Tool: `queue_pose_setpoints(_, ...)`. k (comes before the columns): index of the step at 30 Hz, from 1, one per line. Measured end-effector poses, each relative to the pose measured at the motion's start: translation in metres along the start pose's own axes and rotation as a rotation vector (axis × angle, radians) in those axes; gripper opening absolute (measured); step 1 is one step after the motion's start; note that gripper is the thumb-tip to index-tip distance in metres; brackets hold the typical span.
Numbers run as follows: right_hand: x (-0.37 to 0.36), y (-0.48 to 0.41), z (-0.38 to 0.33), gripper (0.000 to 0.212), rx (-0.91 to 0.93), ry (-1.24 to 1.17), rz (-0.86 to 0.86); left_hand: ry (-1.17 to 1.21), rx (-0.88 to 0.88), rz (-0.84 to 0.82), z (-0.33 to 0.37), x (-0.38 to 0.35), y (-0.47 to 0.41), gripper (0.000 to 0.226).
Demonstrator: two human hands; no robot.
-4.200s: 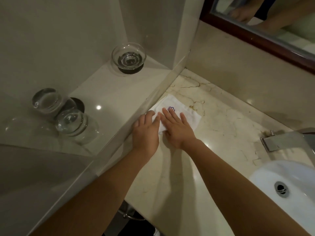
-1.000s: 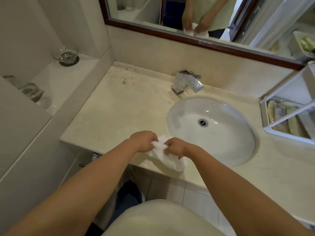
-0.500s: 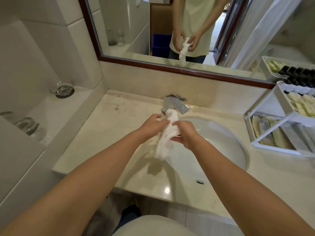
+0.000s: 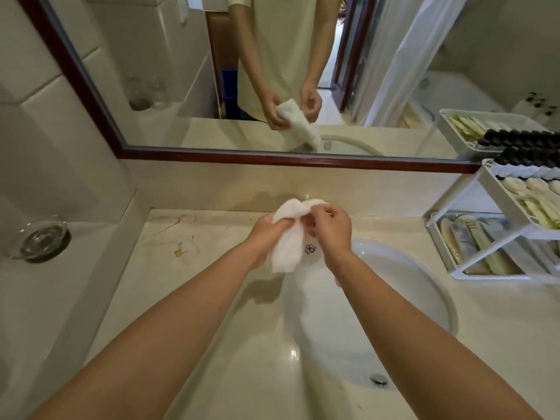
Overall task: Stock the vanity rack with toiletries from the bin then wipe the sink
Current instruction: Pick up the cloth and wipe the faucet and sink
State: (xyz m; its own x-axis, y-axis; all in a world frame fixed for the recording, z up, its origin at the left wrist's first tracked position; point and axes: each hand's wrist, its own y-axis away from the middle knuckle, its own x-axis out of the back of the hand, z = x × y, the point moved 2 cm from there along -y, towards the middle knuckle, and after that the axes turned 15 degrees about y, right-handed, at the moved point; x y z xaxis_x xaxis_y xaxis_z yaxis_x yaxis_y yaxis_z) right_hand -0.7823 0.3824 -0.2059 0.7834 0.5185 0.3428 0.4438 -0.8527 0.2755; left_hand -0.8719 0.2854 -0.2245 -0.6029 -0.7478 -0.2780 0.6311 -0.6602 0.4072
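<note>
Both hands meet above the back rim of the sink [image 4: 394, 286], sharing a small white washcloth [image 4: 288, 237]. The left hand [image 4: 266, 234] has its fingers [image 4: 280, 224] curled tight around the bunched upper part of the cloth, and the loose end hangs down below them. The right hand [image 4: 331, 230] pinches the cloth's upper edge between thumb and bent fingers [image 4: 321, 212], just to the right of the left fingers. A small dark flower emblem [image 4: 309, 248] shows on the cloth between the two wrists. The cloth is off the table [image 4: 181, 268] and hangs over the sink's near-left rim; the faucet is hidden behind the hands.

Well to the right of the fingers stands the white two-tier vanity rack [image 4: 491, 204]. Its upper tray holds a row of dark-capped small bottles [image 4: 527, 160] at the back and pale wrapped packets [image 4: 533, 192] in front. Its lower tray holds long pale sachets and tubes [image 4: 475, 244] lying side by side.

Far to the left of the fingers, on a lower ledge [image 4: 60, 298], sits a clear glass dish [image 4: 41, 239]; I cannot tell whether anything is in it. The mirror [image 4: 181, 86] behind reflects the hands and cloth.
</note>
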Motion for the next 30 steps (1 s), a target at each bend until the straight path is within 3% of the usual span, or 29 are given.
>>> queue_pose_setpoints(3,-0.018,-0.022,0.004,0.030,0.208,0.322,-0.123,0.020,0.046,0.125,0.004,0.015,-0.030,0.021)
queue_pose_setpoints(7,-0.041,-0.038,0.025,0.085,0.368,1.077,-0.377,-0.168,-0.004,0.205,0.004,0.026,-0.058,0.027)
queue_pose_setpoints(14,-0.063,-0.038,0.048,0.136,0.479,1.498,-0.312,-0.343,-0.038,0.213,-0.004,0.035,-0.078,0.014)
queue_pose_setpoints(16,-0.065,-0.038,0.054,0.131,0.527,1.561,-0.242,-0.365,-0.039,0.220,-0.008,0.037,-0.081,0.015)
queue_pose_setpoints(19,-0.065,-0.037,0.057,0.106,0.569,1.603,-0.139,-0.380,-0.063,0.249,-0.013,0.036,-0.084,0.022)
queue_pose_setpoints(25,-0.048,-0.041,0.055,0.089,0.599,1.595,-0.179,-0.431,-0.142,0.301,-0.016,0.019,-0.073,0.038)
queue_pose_setpoints(30,-0.028,-0.044,0.061,0.080,0.608,1.511,-0.210,-0.594,-0.200,0.293,-0.011,-0.006,-0.064,0.031)
